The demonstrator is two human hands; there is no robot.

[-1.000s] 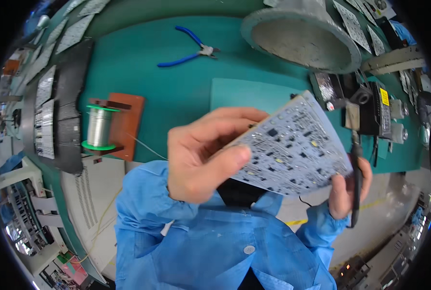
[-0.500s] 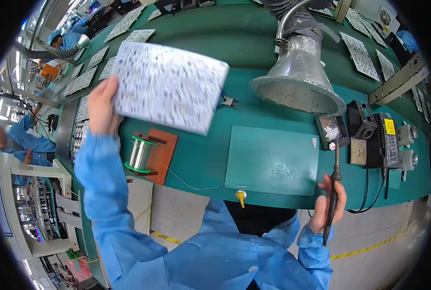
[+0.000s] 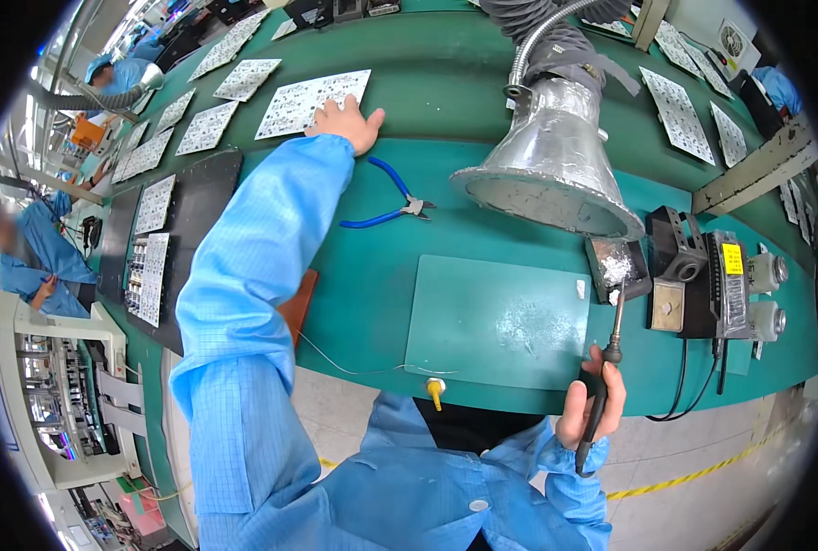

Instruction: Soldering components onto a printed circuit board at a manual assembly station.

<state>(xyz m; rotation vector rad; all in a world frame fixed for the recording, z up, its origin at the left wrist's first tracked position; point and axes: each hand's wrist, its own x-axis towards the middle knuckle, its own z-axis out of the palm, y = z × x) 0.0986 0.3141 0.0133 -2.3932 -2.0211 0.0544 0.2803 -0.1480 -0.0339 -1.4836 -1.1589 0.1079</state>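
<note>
On the green workbench (image 3: 446, 110), the left hand (image 3: 347, 121) lies flat, fingers open, on a white circuit board (image 3: 313, 101) among other boards. The right hand (image 3: 585, 409) grips a soldering iron (image 3: 604, 381) at the bench's near edge, below a silver fume hood (image 3: 556, 174)

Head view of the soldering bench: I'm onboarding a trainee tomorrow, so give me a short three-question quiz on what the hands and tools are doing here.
1. True or false: the left hand rests on a white circuit board at the far side of the green bench.
2. What does the right hand hold? A) blue pliers B) soldering iron C) solder spool
3. Fill in: the blue pliers lie on the bench, ____ by either hand.

Key: 1 true. 2 B, the soldering iron, tip pointing up toward the silver fume hood. 3 untouched.
</note>
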